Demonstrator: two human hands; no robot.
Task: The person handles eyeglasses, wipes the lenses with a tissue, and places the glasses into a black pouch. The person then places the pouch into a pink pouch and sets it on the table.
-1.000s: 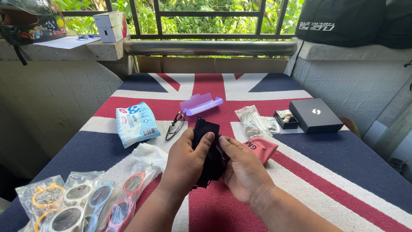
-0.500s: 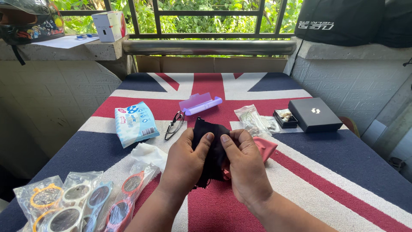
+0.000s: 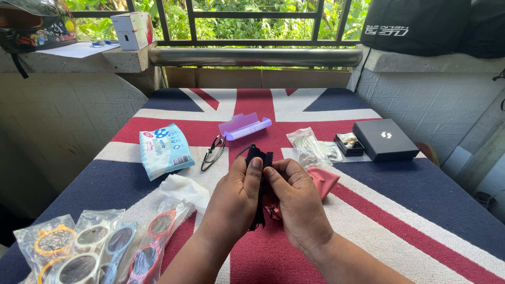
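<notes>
A black cloth (image 3: 259,155) is pinched between my two hands above the flag-patterned table cover (image 3: 421,210). My left hand (image 3: 234,199) grips its left side with the thumb up at the top edge. My right hand (image 3: 294,202) presses against it from the right, fingers curled over the fold. Most of the cloth is hidden between my palms; only its top corner and a strip at the bottom show. Under my right hand lies a pink pouch (image 3: 323,179).
Black glasses (image 3: 213,151), a purple open case (image 3: 244,126) and a wipes packet (image 3: 162,150) lie ahead. Bagged small items (image 3: 307,147), a small open box (image 3: 350,144) and a black box (image 3: 385,140) sit right. Bagged colourful sunglasses (image 3: 100,244) and white tissue (image 3: 184,189) lie at left.
My hands have come together and the black cloth has been folded narrower between them. My right hand moved left over the pink pouch.
</notes>
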